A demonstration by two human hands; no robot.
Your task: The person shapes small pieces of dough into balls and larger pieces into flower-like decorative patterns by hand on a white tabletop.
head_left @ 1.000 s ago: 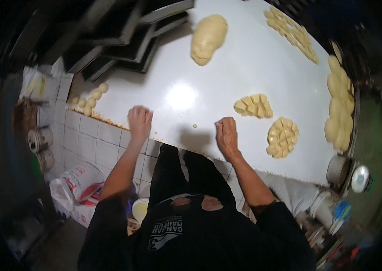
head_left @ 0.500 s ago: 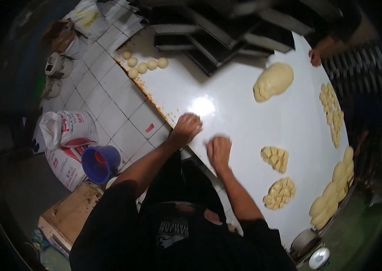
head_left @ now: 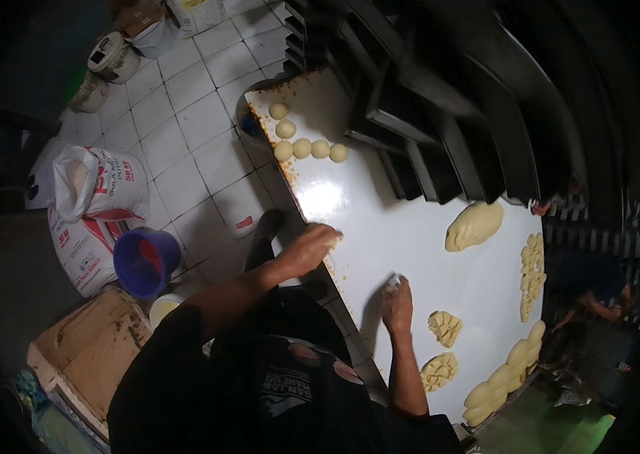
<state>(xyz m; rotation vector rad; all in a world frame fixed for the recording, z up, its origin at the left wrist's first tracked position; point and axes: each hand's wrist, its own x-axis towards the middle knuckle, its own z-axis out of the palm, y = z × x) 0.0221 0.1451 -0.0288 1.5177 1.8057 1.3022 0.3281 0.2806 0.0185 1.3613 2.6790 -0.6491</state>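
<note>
Although both hands are over the counter by its near edge, I cannot certify a grip on either. The left hand has its fingers curled inward, with something pale at the tips; whether they grasp dough, I cannot tell. The right hand stands apart from it, fingers bent and whitish at the ends; its hold is likewise undetermined.

I find six dough balls in a bent row at the counter's corner, past the left hand, presumably set there to leave working room. Two clusters of cut dough lie to the right of the right hand, which I judge keeps them within easy reach. A large dough mass rests farther across, likely out of the arms' way. Long dough pieces lie side by side at the far end, apparently to save space. Dark trays are stacked opposite.
</note>
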